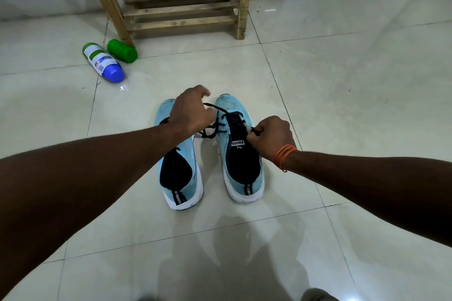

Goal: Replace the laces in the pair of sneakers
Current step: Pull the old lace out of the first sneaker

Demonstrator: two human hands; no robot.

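Two light blue sneakers with dark tongues and white soles stand side by side on the tiled floor, heels toward me: the left sneaker (pixel 179 171) and the right sneaker (pixel 241 166). A dark lace (pixel 215 127) runs loosely across the right sneaker's eyelets. My left hand (pixel 192 111) hovers over the gap between the toes, fingers curled, pinching the lace's left strand. My right hand (pixel 270 137) grips the lace's other end at the right side of the right sneaker's tongue. My left forearm hides part of the left sneaker.
A wooden stool frame (pixel 181 2) stands at the back by the wall. A white bottle with a blue cap (pixel 104 62) and a green container (pixel 122 51) lie on the floor near its left leg. Pale tiles (pixel 342 80) spread all round.
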